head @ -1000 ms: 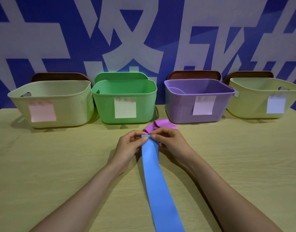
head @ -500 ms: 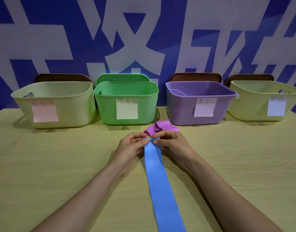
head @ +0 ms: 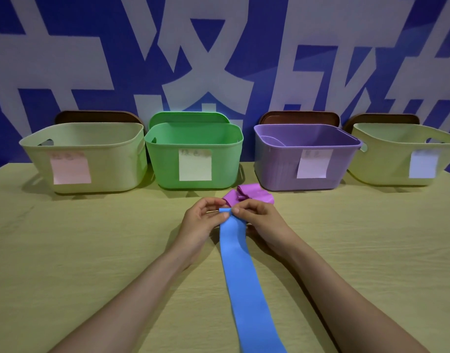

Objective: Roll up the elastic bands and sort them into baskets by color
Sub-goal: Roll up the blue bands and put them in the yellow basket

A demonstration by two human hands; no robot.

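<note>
The blue elastic band (head: 241, 276) lay flat along the wooden table (head: 91, 250), from the near edge of the view up to the two hands. Its far end was raised a little and turned over into a first small curl. The left hand (head: 201, 225) and the right hand (head: 259, 220) both pinched this curl between thumb and fingers, one at each side. I judged that the rolling had only begun, as almost the whole band was still unrolled. The next move would need the curl turned toward the person with even pressure on both edges, or the roll could go crooked.

Four baskets stood in a row at the back: a cream basket (head: 83, 159), a green basket (head: 193, 154), a purple basket (head: 308, 159) and a second cream basket (head: 402, 159). I saw no band in them, but the front walls hid the bottoms. Each carried a paper note whose writing was too blurred to read. A crumpled magenta band (head: 249, 193) lay just behind the hands, in front of the purple basket.
</note>
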